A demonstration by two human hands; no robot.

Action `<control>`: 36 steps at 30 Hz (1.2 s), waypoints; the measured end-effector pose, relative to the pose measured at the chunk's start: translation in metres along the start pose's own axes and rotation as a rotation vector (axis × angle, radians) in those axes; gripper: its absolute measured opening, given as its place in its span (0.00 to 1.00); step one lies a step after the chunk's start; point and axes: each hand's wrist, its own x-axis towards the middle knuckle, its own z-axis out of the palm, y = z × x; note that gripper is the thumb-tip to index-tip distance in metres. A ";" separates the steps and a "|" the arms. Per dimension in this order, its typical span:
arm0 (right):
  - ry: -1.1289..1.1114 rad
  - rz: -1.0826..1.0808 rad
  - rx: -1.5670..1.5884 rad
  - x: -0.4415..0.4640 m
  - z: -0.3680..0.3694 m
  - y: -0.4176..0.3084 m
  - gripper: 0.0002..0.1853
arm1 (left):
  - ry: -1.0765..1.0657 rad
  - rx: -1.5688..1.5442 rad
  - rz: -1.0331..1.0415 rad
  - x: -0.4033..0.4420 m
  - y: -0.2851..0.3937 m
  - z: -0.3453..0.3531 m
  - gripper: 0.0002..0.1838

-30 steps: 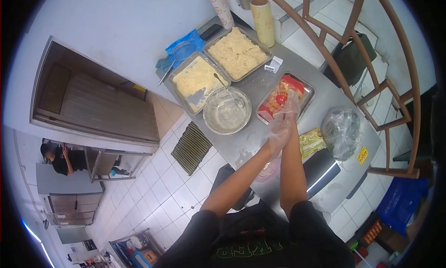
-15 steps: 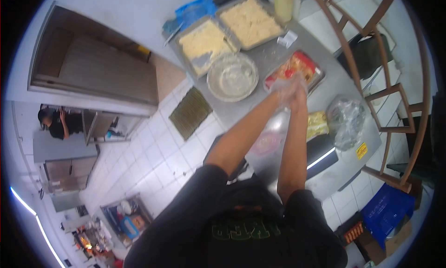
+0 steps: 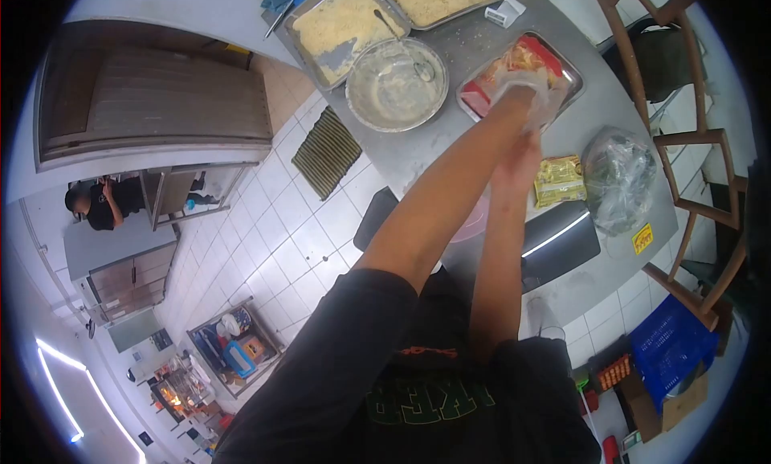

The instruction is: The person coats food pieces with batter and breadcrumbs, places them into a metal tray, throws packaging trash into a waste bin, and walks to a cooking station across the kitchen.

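Note:
My left hand (image 3: 518,92), in a clear plastic glove, is over the near side of a metal tray (image 3: 580,82) that holds food in red and white packaging (image 3: 542,54). Its fingers are hidden by the wrist and loose plastic. My right hand (image 3: 522,155) is just below it, close against the left wrist, with clear plastic around its far end; its fingers do not show clearly. What either hand grips, if anything, cannot be made out. Left of the tray stands a round metal bowl (image 3: 393,90) with whitish residue and a spoon.
Two trays of pale crumbs (image 3: 341,22) lie at the table's far side. Right of my arms are a yellow-green packet (image 3: 560,180), a plastic bag of greens (image 3: 618,179) and a dark flat object (image 3: 562,243). Another person (image 3: 103,204) is far left.
The view has shifted, so the table items sit higher in it. My left forearm has moved across above the right one, and the left hand now covers part of the right.

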 end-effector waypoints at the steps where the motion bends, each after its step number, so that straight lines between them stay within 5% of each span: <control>1: 0.061 -0.024 -0.024 -0.008 0.005 0.006 0.15 | 0.002 -0.001 0.016 -0.005 -0.006 -0.002 0.32; 3: 0.389 0.076 0.003 -0.018 -0.007 0.016 0.12 | -0.016 0.023 0.022 -0.006 -0.016 -0.004 0.32; 6: 0.560 0.101 -0.056 -0.036 0.007 0.018 0.11 | -0.065 0.081 0.038 -0.013 -0.023 -0.006 0.31; 14: 0.501 0.153 -0.123 -0.099 0.034 0.043 0.15 | -0.389 0.453 0.180 -0.089 -0.038 -0.048 0.28; 19: 0.220 0.230 -0.174 -0.169 0.038 0.082 0.15 | 0.092 0.072 0.458 -0.178 -0.137 -0.038 0.23; 21: 0.291 0.406 -0.310 -0.213 0.040 0.097 0.10 | 0.277 -0.085 0.216 -0.242 -0.176 -0.048 0.21; 23: 0.136 0.556 -0.435 -0.268 0.037 0.113 0.09 | 0.333 -0.873 0.239 -0.298 -0.250 -0.039 0.20; 27: -0.330 1.049 -0.631 -0.363 0.058 0.130 0.07 | 0.760 -0.967 -0.540 -0.443 -0.402 0.028 0.17; 29: -0.498 1.086 -0.702 -0.410 0.082 0.135 0.07 | 0.459 -0.026 -0.803 -0.538 -0.483 0.109 0.18; 31: -0.618 1.155 -0.628 -0.452 0.091 0.136 0.09 | 0.578 0.138 -0.868 -0.643 -0.558 0.265 0.15; 36: -0.881 1.130 -0.587 -0.559 0.106 0.150 0.11 | 0.068 -0.327 -1.330 -0.879 -0.459 0.433 0.14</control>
